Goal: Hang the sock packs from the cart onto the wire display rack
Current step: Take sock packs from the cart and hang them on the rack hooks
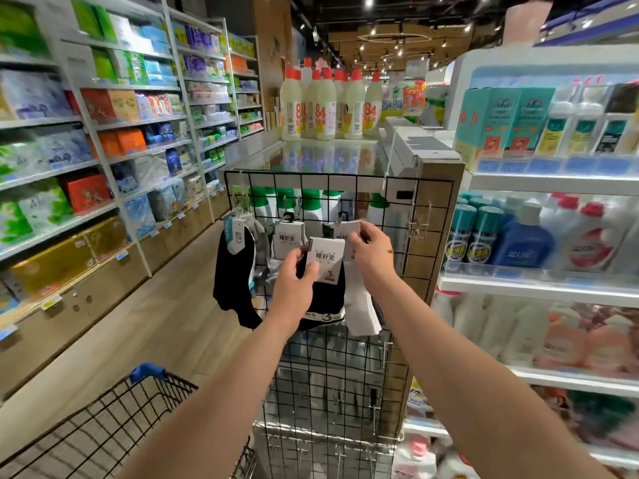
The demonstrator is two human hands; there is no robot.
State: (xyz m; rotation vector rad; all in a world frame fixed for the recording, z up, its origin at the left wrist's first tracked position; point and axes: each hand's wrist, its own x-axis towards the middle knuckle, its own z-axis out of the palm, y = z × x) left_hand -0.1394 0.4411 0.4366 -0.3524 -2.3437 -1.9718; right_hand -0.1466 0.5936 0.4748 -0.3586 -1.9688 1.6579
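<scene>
The sock pack (325, 267) in front of the wire rack (397, 202) has a white card printed 暖舒爱 with a "3" below — black socks hang under it. The left hand (294, 281) pinches this card's left edge between thumb and fingers. The right hand (371, 250) grips the top card of a white sock pack (359, 305) at a hook. Another pack (288, 238) with the same print hangs just left. Bottles (325, 105) marked "84" stand above. The cart (103, 426) at lower left shows only bare wire.
</scene>
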